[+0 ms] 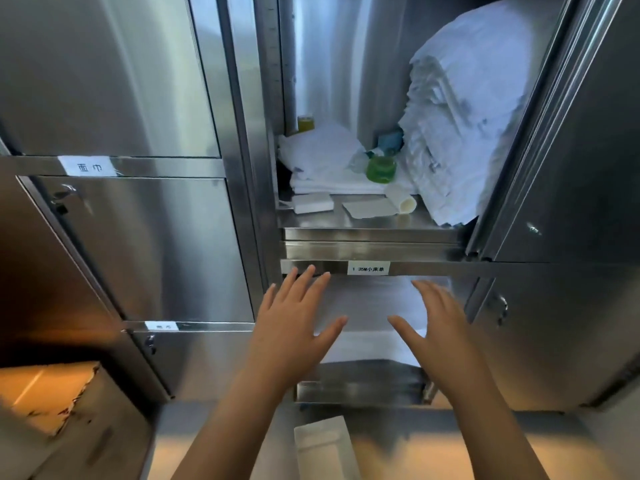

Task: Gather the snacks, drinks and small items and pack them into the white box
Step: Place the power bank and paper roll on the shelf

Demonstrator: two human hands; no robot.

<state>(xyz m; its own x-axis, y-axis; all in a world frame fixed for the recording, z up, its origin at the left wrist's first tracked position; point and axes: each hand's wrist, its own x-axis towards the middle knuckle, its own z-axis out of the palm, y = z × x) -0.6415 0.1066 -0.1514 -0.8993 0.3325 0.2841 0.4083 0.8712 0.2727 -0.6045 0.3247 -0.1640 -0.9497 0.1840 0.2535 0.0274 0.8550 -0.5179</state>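
Steel cabinet (145, 244), doors open. Our left hand (291, 327) and right hand (446, 334) hover spread and empty below the shelf (367, 221). Up there by the towels (325, 157) sits the green jar (381, 169). It looks light and slick, so we'd grab its sides.

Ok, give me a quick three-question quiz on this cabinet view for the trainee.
1. True or false: the left hand and right hand each hold an item.
2. The jar on the upper shelf is: A red, B green, C black.
3. Fill in: the tall linen pile stands on the jar's ____ side.
Key: 1 false, both are empty; 2 B; 3 right.
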